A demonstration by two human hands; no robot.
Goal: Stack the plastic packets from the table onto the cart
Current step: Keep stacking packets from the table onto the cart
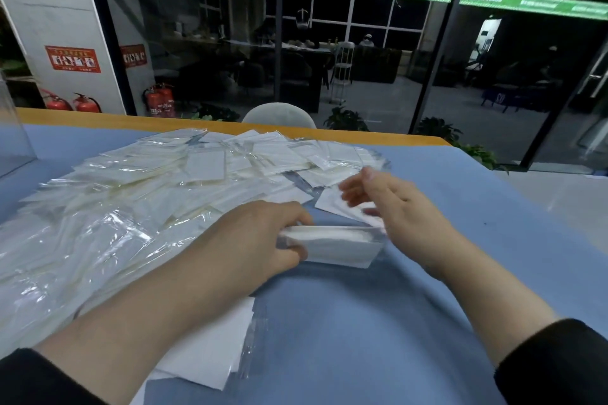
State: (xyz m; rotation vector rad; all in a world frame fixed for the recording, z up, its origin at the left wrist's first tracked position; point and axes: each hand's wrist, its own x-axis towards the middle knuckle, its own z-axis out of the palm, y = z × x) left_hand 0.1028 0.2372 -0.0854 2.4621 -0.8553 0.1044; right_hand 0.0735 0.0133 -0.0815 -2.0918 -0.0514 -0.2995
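Blue-covered table [378, 322], wooden far edge. A wide loose heap of clear plastic packets [158, 187] with white inserts covers the left and far-centre of the cloth; more flat packets [210, 352] lie near, under the left forearm. No cart in view.

Left hand [260, 237] is closed around the left end of a small squared-up bundle of packets [332, 245], fingers curled over the top, thumb at the near side. The bundle stands on its long edge on the cloth, likely so the edges knock level before carrying.

Right hand [391, 204] sits just right of the bundle, fingers loosely spread and blurred; a single packet [332, 202] lies at its fingertips. Whether it is pinching that packet or only touching it cannot be told. Judged intent: feeding loose packets into the bundle while the left hand acts as the clamp.

Task looks early: most packets are still on the table. Slick film suggests the bundle could fan out if grip slackens.
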